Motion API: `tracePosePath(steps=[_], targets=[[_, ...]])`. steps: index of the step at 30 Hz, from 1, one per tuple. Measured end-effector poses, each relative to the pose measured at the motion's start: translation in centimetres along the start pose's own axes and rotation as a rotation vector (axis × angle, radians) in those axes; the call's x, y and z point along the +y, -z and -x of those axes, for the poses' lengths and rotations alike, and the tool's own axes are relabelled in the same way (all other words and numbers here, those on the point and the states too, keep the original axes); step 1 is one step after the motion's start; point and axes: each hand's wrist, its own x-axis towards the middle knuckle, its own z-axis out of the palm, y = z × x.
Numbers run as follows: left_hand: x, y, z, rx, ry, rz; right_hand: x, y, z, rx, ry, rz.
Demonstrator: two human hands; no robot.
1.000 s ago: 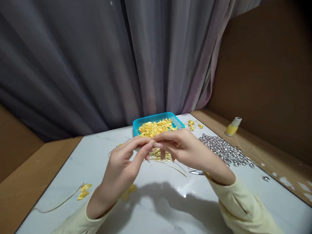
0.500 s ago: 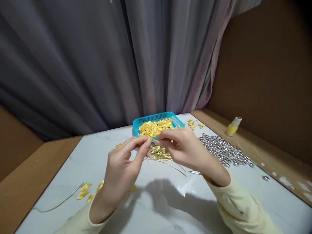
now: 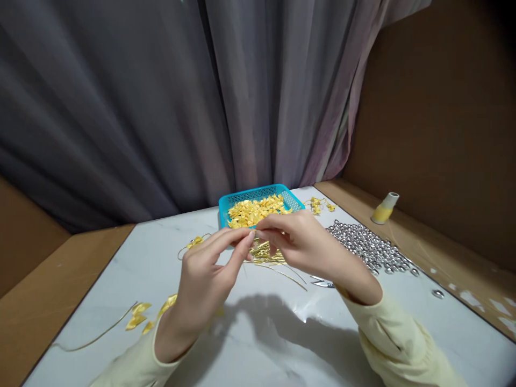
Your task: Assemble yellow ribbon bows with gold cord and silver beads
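Note:
My left hand and my right hand meet in front of the basket, raised above the table. Each pinches with thumb and forefinger, the tips nearly touching. What lies between the fingertips is too small and covered to make out. Just behind and below the fingers lies a bundle of thin gold cords, a few strands straying toward me. A blue basket of small yellow ribbon bows stands beyond. Under my right wrist, the tips of small scissors poke out.
Silver rings are heaped at the right, one loose ring nearer me. A spool of yellow thread stands on the wooden ledge. Yellow bows on a cord lie at the left, partly behind my left arm. Curtains hang behind.
My left hand has shifted slightly right, and its fingers have straightened and drawn closer together. The fingertips of both hands are nearer each other. My right hand has barely moved.

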Motion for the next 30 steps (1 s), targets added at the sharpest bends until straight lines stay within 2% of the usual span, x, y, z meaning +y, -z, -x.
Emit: tracePosePath(steps=[7,11,16,21,25,27,30], targets=[[0.0,-0.2,0.0,0.056,-0.099,-0.083,-0.7,0.2,0.8,-0.015,-0.065,0.2],[0.4,0.1,-0.1,0.028,-0.103,-0.077,-0.9,0.7,0.9,-0.014,-0.124,0.098],[0.2,0.1,0.1,0.024,-0.162,-0.072,-0.8,0.8,0.4,-0.046,-0.017,-0.019],[-0.7,-0.2,0.2,0.086,-0.273,-0.105,-1.7,-0.6,0.6,-0.012,-0.055,0.235],[-1.2,-0.4,0.3,0.13,-0.306,-0.144,-2.8,-1.9,0.9,0.054,-0.086,0.455],[-1.2,-0.4,0.3,0.138,-0.301,-0.151,-3.0,-2.0,1.1,0.053,-0.125,0.445],[-0.8,-0.3,0.2,0.133,-0.28,-0.141,-2.7,-1.4,1.0,0.059,-0.206,0.275]])
